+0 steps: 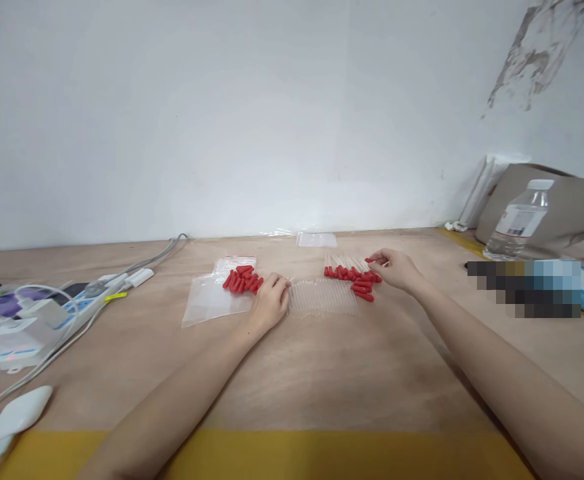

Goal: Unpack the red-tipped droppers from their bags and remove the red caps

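Note:
My right hand [395, 268] pinches a thin pale stick with a red tip [369, 261], just above the right end of a row of similar red-tipped sticks [345, 272]. A few more red-ended pieces [363, 289] lie below that row. My left hand [271, 300] rests on the table with its fingers curled together at the left end of a row of thin clear tubes [322, 297]. What its fingertips hold, if anything, is too small to tell. Left of this hand, a pile of small red pieces [242, 280] lies on a clear plastic bag [207, 303].
Another small clear bag [317, 239] lies by the wall. At left are a power strip [95, 300] with chargers and cables, and a white adapter [19, 415]. A water bottle [519, 220] stands at right before a grey-brown bag [577, 200].

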Demonstrator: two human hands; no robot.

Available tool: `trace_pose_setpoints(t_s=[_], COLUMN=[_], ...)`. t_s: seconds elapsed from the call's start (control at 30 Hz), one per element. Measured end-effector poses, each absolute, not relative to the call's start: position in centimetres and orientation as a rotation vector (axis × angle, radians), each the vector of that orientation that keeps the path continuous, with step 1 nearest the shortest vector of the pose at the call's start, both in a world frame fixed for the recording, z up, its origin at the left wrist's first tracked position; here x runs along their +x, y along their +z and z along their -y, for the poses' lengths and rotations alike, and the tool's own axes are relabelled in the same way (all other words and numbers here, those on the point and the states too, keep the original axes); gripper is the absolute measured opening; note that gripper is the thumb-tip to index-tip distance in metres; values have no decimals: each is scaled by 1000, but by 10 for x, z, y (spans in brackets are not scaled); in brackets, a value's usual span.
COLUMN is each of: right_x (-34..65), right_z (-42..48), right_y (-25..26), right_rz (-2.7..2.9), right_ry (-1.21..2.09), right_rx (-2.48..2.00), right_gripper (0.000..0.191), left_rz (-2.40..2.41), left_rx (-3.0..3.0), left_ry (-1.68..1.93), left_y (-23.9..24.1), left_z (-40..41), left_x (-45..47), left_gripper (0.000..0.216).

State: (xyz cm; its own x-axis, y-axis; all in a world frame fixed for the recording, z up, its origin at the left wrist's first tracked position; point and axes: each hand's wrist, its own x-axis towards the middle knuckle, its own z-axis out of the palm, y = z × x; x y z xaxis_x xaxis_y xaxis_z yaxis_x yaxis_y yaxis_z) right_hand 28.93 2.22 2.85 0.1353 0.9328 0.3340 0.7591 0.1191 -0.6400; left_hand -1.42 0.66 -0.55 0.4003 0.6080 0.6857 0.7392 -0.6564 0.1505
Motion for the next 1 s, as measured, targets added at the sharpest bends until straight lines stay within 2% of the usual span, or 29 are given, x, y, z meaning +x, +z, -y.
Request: trace_pose_setpoints(t_s=[0.2, 0.4, 0.6, 0.77, 0.93, 1.0], right_x=[298, 315, 323, 320, 320, 320], right_z=[-19, -11, -17, -21, -25, -29], right_y=[39, 54, 43, 36, 31, 26], right_rz=[1811, 2060, 2184, 2026, 1874, 1896], right_ry=[606, 770, 720, 583, 398, 431], right_rx=[-1608, -1685, -1831, -1878, -1806, -1736], right_gripper=[19, 12, 15, 16, 6, 12], left_rz=[1227, 1194, 1214, 1210, 1209, 1211], left_rx=[-2545, -2540, -2459, -2453, -2459, -2458], left_ry=[-989, -852, -806, -814, -817, -820], left_y=[-11, -6, -5, -5, -4, -4], left_z=[-6, 4, 10, 10, 10, 10], left_x=[-8, -10, -10, -9, -9, -9], left_gripper=[17, 33, 29, 24, 23, 23])
